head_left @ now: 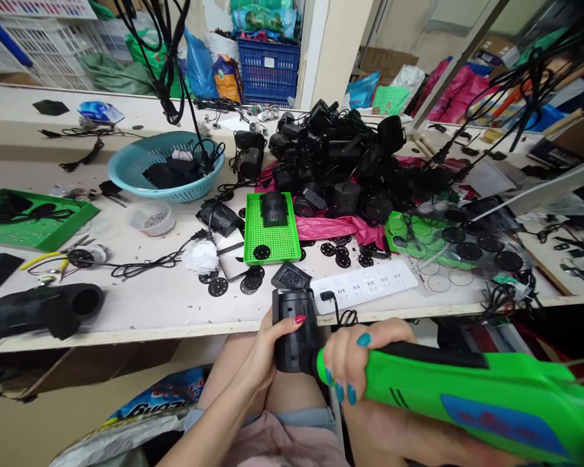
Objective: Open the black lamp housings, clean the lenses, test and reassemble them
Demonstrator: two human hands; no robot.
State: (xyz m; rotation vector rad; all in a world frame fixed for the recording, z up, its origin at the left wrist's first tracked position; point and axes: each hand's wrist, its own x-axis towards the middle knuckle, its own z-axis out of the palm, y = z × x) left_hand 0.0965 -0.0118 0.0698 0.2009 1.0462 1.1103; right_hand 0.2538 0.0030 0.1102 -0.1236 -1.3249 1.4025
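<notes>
My left hand (267,347) is wrapped round a black cylindrical plastic housing (296,331), its thumb lying across the near side. The housing stands at the table's front edge, above my lap. In my right hand (357,353) is a green power screwdriver (448,383), gripped near its front end. Its nose points left and meets the lower right side of the housing; the tip itself is hidden. Just beyond the housing lies a flat black plastic piece (292,277). A white power strip (370,285) with one plug in it is to the right.
A green perforated tray (272,250) carries another black housing (274,209). Behind it rises a heap of black parts (335,149). Black perforated discs (218,287) are scattered around. A blue basket (126,175), a bowl of screws (152,219) and pliers (43,261) lie left. Cables (168,65) hang overhead.
</notes>
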